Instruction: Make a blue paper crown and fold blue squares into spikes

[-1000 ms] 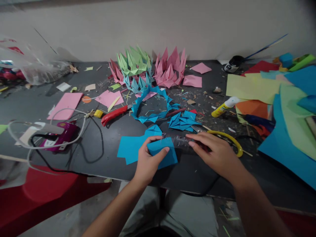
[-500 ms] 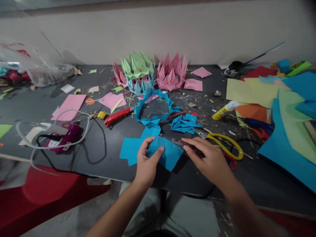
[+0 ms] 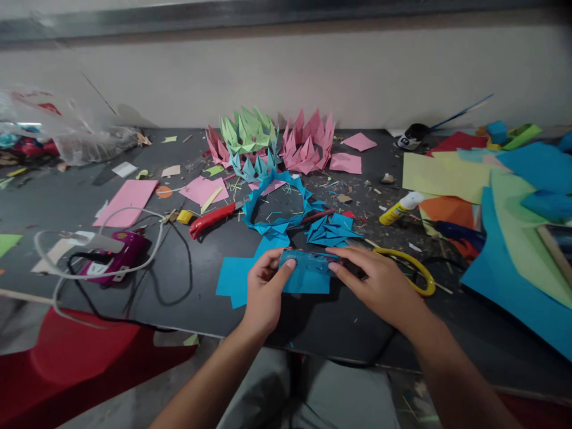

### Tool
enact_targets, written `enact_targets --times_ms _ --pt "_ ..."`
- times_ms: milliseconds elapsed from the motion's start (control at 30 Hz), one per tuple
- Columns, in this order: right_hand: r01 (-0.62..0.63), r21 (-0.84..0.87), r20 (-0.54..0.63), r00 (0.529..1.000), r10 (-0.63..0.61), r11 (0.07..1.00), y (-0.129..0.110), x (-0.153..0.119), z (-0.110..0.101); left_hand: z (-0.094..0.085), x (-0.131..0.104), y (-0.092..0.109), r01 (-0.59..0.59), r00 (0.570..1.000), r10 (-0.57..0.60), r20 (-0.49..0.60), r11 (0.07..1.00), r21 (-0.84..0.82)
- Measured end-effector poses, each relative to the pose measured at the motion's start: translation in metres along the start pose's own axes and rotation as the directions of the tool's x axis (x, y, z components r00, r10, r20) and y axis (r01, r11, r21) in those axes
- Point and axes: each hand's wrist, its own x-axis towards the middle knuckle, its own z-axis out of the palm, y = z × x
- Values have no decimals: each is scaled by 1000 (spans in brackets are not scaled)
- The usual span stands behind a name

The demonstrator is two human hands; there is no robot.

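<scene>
My left hand (image 3: 266,286) and my right hand (image 3: 375,277) pinch opposite ends of a clear ruler (image 3: 309,260). Blue shows through it, and a blue paper edge runs along its top; whether that sheet is folded round it I cannot tell. Just below it, blue paper pieces (image 3: 235,277) lie flat on the table. Beyond my hands are a ring of folded blue paper (image 3: 250,214) and several folded blue pieces (image 3: 328,231). Yellow-handled scissors (image 3: 426,277) lie right beside my right hand, partly hidden by it.
Green (image 3: 248,134) and pink (image 3: 308,149) folded-paper crowns stand at the back. A red-handled cutter (image 3: 212,220), a glue stick (image 3: 400,208) and a purple power adapter (image 3: 118,256) with looping cables lie around. Coloured sheets (image 3: 447,176) are piled at right.
The ruler has turned from a slant to nearly level between my hands. The blue paper corner that hung below it no longer shows. The view has tipped slightly upward.
</scene>
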Motion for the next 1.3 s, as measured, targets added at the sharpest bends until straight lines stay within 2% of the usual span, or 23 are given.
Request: enact_targets --times_ms 133,267,633,967,1300 --pt "-76 83 28 997 74 994 7 -1 1 1 1 -1 3 1000 -2 18 999 -46" --pt "-101 99 71 993 94 990 12 0 -1 0 1 -1 28 999 -27 47 999 -24" --pt "-14 24 142 990 11 1000 17 2 -5 -2 2 -3 34 997 -38 70 998 51" --pt "-52 40 182 982 44 998 17 2 -7 1 2 -1 53 995 -59 76 996 71" --pt "16 42 94 995 -20 999 26 2 -3 -1 2 -4 117 986 -123 111 992 55"
